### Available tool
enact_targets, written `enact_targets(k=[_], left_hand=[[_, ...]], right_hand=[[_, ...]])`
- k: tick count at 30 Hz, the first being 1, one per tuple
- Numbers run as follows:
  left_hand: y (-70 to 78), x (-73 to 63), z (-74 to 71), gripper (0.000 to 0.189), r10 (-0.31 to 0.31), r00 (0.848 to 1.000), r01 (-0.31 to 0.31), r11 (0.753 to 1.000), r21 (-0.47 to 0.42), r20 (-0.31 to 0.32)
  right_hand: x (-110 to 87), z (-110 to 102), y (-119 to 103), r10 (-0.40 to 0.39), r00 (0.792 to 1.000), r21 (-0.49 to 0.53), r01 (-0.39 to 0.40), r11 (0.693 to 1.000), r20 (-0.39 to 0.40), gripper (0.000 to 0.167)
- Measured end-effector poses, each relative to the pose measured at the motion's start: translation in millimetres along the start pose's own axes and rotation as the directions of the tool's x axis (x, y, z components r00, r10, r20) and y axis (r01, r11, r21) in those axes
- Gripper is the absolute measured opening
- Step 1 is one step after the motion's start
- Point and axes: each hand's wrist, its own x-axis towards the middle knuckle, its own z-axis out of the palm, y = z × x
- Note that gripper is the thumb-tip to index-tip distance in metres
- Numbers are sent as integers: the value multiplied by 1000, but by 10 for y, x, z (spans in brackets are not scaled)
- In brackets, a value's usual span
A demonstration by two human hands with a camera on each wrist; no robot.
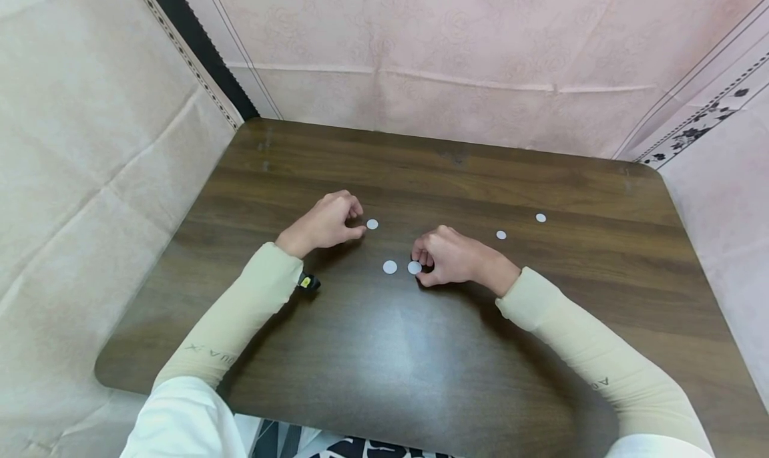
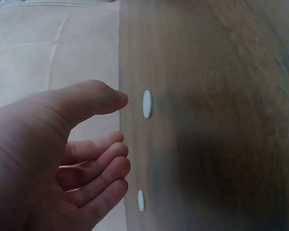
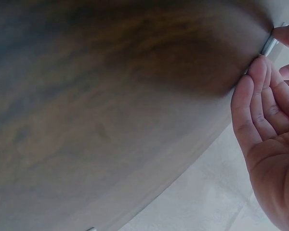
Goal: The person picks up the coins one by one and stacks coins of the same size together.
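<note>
My right hand pinches a small round white disc between thumb and fingers at the tabletop. In the right wrist view the disc's edge shows between the fingertips. Just left of it lies a second white disc, flat and apart from the hand. My left hand hovers over the table with thumb and fingers spread apart and nothing between them. A third white disc lies just beyond its thumb tip. Two flat discs, one nearer and one lower, show in the left wrist view.
Two more white discs, one nearer and one farther, lie to the right on the brown wooden table. Pale cloth hangs behind the table and at its sides. A small black device sits at my left wrist.
</note>
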Motion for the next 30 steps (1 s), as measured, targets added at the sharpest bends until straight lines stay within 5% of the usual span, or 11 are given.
enact_targets(k=[13,30], left_hand=[[-11,202,177,32,39,998,-41,999,25,58],[38,353,93,11,44,993,-56,992,110,108]], right_hand=[[-10,26,10,17,1000,21,-17,1000,7,17],[14,3,24,5,1000,22,-5,1000,-3,16]])
